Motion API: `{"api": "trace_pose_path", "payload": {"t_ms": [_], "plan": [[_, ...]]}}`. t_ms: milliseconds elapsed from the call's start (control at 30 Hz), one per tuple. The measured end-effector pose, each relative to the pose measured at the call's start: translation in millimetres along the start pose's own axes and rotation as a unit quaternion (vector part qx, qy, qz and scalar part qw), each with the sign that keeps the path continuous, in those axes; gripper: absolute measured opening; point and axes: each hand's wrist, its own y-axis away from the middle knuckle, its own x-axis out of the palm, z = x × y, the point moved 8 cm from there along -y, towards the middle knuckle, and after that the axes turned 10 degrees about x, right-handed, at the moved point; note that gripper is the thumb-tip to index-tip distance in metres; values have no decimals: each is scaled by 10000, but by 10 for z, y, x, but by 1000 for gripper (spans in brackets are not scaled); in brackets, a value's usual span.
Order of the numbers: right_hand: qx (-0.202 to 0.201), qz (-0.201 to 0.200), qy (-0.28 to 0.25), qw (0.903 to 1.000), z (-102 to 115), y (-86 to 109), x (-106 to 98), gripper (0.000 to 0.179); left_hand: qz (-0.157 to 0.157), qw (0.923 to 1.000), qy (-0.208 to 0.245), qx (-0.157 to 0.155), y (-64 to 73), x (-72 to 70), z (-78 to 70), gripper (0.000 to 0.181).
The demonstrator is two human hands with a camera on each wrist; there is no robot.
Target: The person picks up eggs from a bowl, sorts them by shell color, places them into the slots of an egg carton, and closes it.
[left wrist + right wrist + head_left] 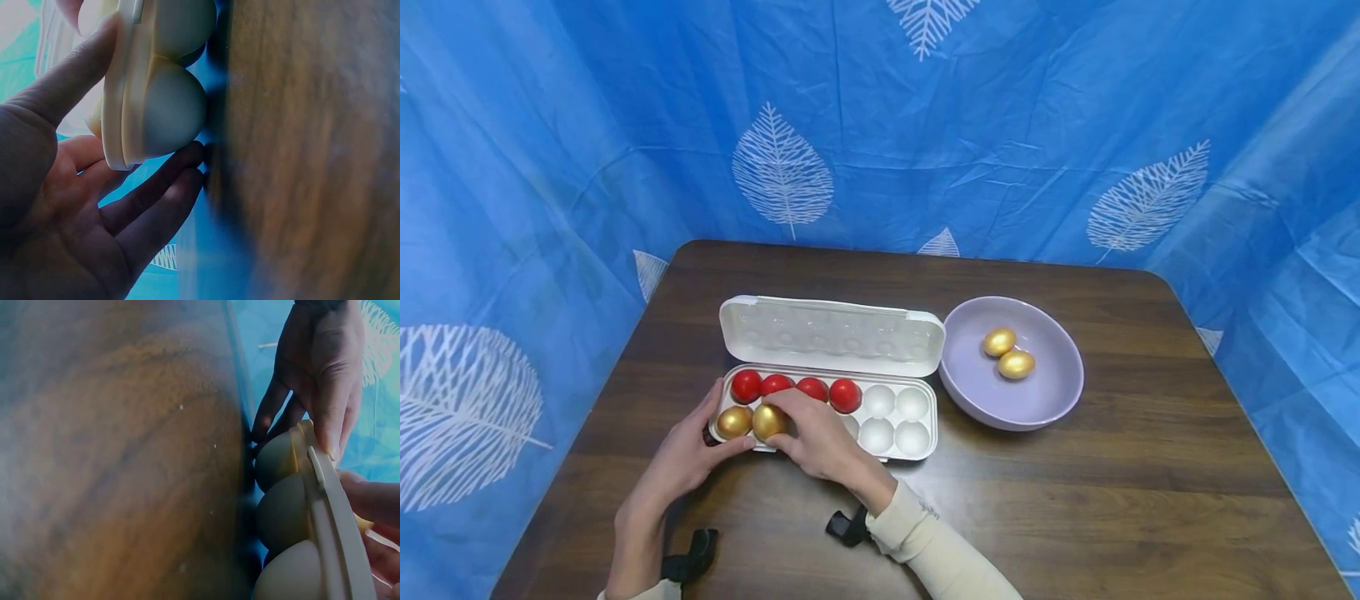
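A white egg carton lies on the table with its lid flipped back. Several red eggs fill the left part of its back row. One golden egg sits in the front left cup. My left hand holds the carton's left end, thumb on the front rim and fingers round the far side. Between thumb and fingers, my right hand pinches another golden egg at the second front cup. In the right wrist view, the carton's rounded cup undersides show, and the fingers are partly cut off.
Right of the carton stands a lilac bowl with two golden eggs inside. Bare wooden table stretches to the right and in front. A blue curtain with white leaf prints hangs behind the table and at both sides.
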Motion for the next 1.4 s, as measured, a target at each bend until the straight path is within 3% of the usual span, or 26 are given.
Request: {"api": "trace_pose_path", "payload": {"t_ms": [467, 1033, 1200, 1400], "plan": [[33, -58, -220, 9997, -19, 31, -7, 37, -39, 10000, 36, 21, 0, -5, 7, 111], [353, -146, -556, 9977, -85, 48, -58, 37, 18, 10000, -24, 32, -8, -7, 8, 110], [347, -120, -1017, 9941, -94, 71, -142, 43, 33, 10000, -51, 46, -15, 4, 3, 110], [397, -287, -1861, 9813, -171, 114, -367, 46, 68, 10000, -45, 46, -26, 10, -7, 111]]}}
